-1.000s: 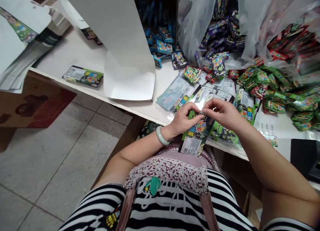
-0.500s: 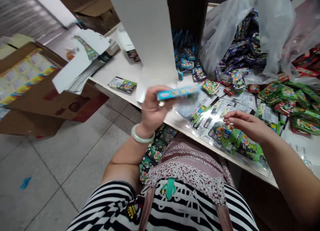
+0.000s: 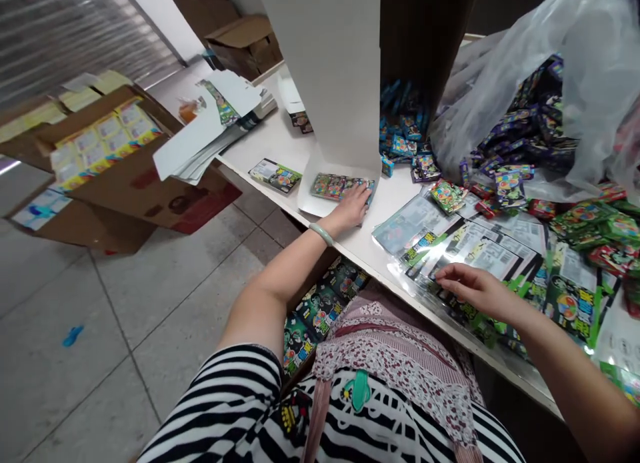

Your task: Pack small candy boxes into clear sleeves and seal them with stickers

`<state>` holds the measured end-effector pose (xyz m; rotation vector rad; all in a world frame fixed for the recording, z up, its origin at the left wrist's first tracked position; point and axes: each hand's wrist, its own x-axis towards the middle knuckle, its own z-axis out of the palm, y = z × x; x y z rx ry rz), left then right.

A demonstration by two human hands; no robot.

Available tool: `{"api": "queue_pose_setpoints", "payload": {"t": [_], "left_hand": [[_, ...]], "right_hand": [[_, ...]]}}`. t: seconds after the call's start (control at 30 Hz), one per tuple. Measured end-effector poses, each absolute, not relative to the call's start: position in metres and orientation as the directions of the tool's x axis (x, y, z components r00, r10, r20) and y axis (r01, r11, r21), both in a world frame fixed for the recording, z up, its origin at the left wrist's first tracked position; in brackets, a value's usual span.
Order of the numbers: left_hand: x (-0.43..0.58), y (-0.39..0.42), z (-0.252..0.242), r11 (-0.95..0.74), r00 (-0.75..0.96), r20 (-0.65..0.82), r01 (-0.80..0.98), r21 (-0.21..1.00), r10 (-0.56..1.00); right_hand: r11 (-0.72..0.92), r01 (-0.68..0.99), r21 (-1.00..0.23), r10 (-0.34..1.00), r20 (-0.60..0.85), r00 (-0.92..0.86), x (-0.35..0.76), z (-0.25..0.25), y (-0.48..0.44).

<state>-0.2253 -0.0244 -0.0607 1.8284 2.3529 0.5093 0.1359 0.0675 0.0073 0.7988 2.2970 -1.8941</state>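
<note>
My left hand (image 3: 351,208) is stretched out to the left and lies flat, fingers out, on a colourful packet (image 3: 336,185) that rests on the white cardboard flap (image 3: 330,83) on the table (image 3: 280,139). A pale green bangle is on that wrist. My right hand (image 3: 467,289) hovers low over the clear printed sleeves (image 3: 480,249) spread near the table's front edge. Its fingers are loosely curled and I see nothing in them.
Small green, red and purple boxes (image 3: 590,223) are heaped at the right, some in a clear plastic bag (image 3: 575,69). Blue boxes (image 3: 400,126) lie behind the flap. Another packet (image 3: 276,175), stacked card sheets (image 3: 210,133) and a brown carton (image 3: 115,176) stand left. More packets (image 3: 320,309) sit under the table.
My left hand carried the packet from in front of me out to the left and laid it flat on the white flap. My right hand let go and dropped to the clear sleeves.
</note>
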Motion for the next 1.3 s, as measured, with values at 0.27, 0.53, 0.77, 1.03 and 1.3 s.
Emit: {"api": "queue_pose_setpoints", "payload": {"t": [0.27, 0.53, 0.77, 1.03, 1.3], "left_hand": [[-0.238, -0.031, -0.054, 0.271, -0.283, -0.032, 0.872, 0.406, 0.959], [-0.155, -0.014, -0.032, 0.099, -0.21, 0.204, 0.888, 0.449, 0.956], [-0.123, 0.025, -0.028, 0.362, -0.304, -0.225, 0.884, 0.295, 0.926], [-0.129, 0.028, -0.036, 0.429, -0.379, -0.203, 0.811, 0.397, 0.903], [-0.137, 0.02, -0.038, 0.392, -0.304, -0.256, 0.798, 0.457, 0.918]], "right_hand": [[0.154, 0.533, -0.832, 0.315, -0.47, -0.825, 0.115, 0.008, 0.075], [0.629, 0.522, -0.576, 0.583, -0.094, -0.807, 0.076, -0.008, 0.109], [0.751, 0.602, -0.271, 0.597, -0.11, -0.795, 0.034, -0.029, 0.135], [0.747, 0.634, -0.199, 0.605, -0.191, -0.773, 0.018, -0.032, 0.143], [0.744, 0.636, -0.205, 0.59, -0.247, -0.769, 0.017, -0.027, 0.143]]}}
